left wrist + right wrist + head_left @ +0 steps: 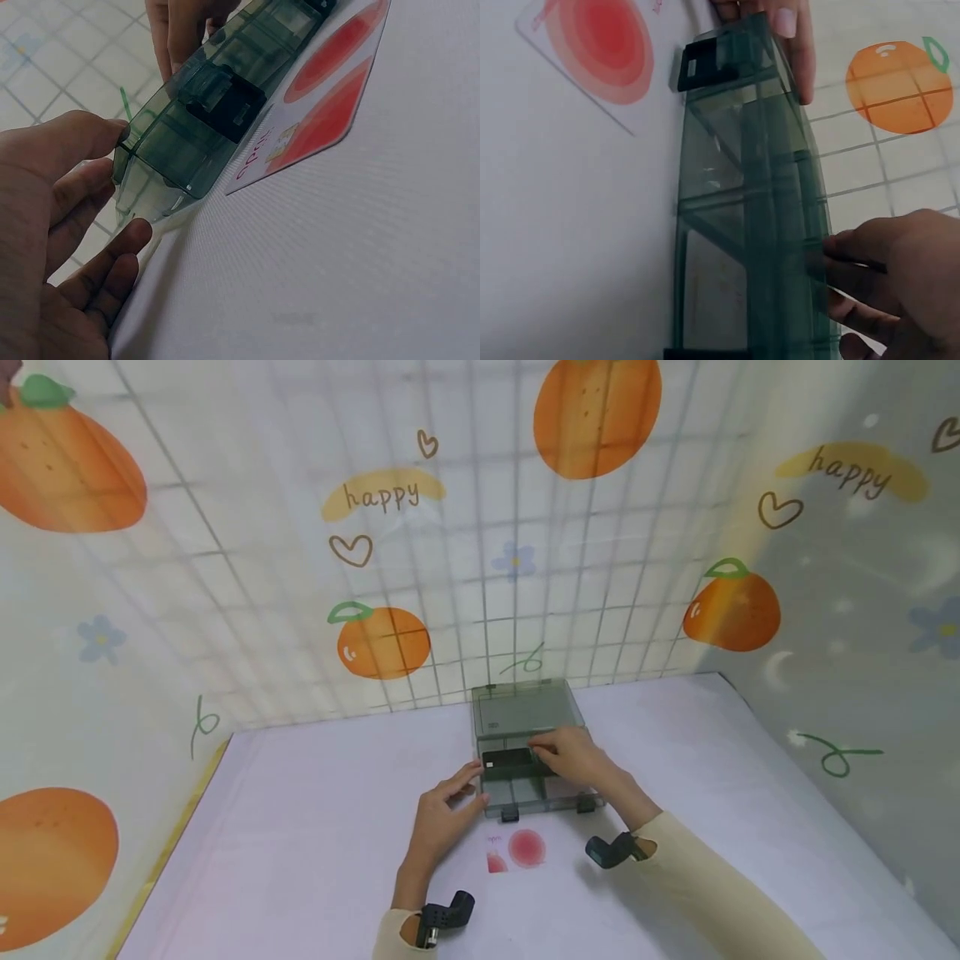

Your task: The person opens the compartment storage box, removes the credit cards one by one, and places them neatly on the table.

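A translucent dark-green compartment box stands on the table with its lid raised at the back. Inside it lies a flat black rectangular object with a small white mark at its left end. My left hand touches the box's left side near the front corner, thumb and forefinger apart. Over the box, my right hand has bent fingers at the black object's right end. What its fingertips do there is hidden. In the right wrist view its fingers reach over the box's far edge.
A white card with red circles lies just in front of the box, its chip visible in the left wrist view. Two black latches, one a left latch, hang at the box front. A printed curtain stands behind the white table.
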Motion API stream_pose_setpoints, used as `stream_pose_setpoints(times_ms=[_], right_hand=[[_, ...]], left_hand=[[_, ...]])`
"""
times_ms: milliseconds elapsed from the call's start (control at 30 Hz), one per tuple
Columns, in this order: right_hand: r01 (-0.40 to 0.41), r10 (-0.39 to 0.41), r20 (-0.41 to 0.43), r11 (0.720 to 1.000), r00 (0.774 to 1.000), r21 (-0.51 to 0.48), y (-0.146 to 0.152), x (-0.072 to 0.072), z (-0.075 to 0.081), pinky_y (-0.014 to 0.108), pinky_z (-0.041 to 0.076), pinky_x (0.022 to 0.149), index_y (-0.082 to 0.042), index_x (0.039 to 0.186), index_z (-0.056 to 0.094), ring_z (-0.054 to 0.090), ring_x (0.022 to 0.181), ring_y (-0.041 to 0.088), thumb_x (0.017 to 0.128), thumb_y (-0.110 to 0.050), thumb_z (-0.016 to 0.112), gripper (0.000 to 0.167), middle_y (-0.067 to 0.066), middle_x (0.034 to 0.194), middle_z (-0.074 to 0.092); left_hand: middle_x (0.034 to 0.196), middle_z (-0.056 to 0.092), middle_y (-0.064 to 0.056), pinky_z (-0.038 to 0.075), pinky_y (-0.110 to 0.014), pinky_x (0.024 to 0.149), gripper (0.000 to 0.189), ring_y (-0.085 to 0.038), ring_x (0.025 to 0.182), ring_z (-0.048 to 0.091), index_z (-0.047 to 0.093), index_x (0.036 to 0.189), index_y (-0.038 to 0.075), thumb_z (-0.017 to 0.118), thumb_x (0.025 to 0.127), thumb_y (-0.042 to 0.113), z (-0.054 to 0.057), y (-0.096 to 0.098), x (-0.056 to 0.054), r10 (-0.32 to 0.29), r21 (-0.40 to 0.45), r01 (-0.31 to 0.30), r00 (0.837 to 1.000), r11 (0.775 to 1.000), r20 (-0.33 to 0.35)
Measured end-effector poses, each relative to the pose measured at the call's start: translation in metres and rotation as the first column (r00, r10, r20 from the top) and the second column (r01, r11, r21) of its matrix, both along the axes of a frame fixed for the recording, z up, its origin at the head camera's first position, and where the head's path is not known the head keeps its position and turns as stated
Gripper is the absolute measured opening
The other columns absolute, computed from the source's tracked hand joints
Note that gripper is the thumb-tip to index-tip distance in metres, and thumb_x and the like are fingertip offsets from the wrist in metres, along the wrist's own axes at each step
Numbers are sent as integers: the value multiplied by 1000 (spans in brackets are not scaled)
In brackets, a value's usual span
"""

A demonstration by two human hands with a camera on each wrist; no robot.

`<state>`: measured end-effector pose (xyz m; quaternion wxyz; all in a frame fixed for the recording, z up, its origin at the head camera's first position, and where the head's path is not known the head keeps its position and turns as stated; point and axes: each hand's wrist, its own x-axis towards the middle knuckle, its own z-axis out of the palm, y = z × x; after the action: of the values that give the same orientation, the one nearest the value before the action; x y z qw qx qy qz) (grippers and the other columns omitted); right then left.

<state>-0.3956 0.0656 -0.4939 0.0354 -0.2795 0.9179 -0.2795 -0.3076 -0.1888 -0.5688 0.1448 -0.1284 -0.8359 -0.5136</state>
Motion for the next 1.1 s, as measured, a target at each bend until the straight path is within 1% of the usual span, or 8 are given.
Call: stream_pose_setpoints(times_ms=[200,333,433,500,567,667,767,1100], right_hand=[[-24,29,-72,996,997,81,-7,-4,-2,28,46,58,-5,118,74,54,65,11,101,-18,61,25,7,105,74],[-29,35,-72,996,997,78,-8,-5,-4,30,49,63,-5,116,75,59,73,11,100,-17,62,24,9,109,74],[-37,41,-67,998,997,59,-9,-5,-7,29,47,60,-5,115,75,57,69,10,100,-16,63,23,9,107,74],[-39,41,-42,998,998,44,-9,-5,-9,29,45,56,-4,117,75,54,63,11,101,-17,62,24,9,105,75],[-29,29,-17,999,999,28,-9,-5,-9,30,49,61,-3,119,73,59,69,12,101,-17,61,26,9,107,74],[-3,2,26,1000,1000,6,-7,-6,-8,38,56,75,-1,122,70,68,86,21,102,-17,60,28,11,110,73],[17,-16,60,1000,998,-15,-6,-5,-5,46,54,88,0,123,69,66,107,30,102,-17,60,29,13,115,71],[97,-95,195,995,976,-3,-14,-3,5,52,49,97,5,124,68,58,120,40,101,-20,59,35,21,124,66]], left_hand=[[138,60,9,52,-36,90,45,-18,102,67,68,132,15,76,90,32,4,1,-2,-10,1,10,1000,1000,-3],[139,60,9,52,-37,90,45,-17,103,67,67,132,15,76,91,31,7,2,-1,-16,-2,16,1000,1000,0],[138,60,10,53,-37,89,45,-16,102,66,68,132,15,76,91,32,7,2,1,-7,-7,7,1000,1000,8],[138,60,10,53,-36,89,46,-15,102,66,68,132,16,76,90,33,5,2,2,2,-11,-2,1000,1000,12],[138,60,12,53,-35,89,46,-13,102,66,68,131,17,77,90,33,3,1,2,7,-13,-7,1000,1000,16],[137,60,12,53,-35,89,45,-13,101,67,69,131,16,77,90,32,2,0,2,5,-14,-5,1000,1000,0],[137,61,11,53,-34,88,45,-14,100,67,69,130,16,78,89,31,1,-1,2,4,-15,-5,1000,1000,-14],[136,60,15,52,-36,89,45,-14,102,67,69,131,19,77,89,34,3,0,1,6,-13,-6,1000,1000,19]])
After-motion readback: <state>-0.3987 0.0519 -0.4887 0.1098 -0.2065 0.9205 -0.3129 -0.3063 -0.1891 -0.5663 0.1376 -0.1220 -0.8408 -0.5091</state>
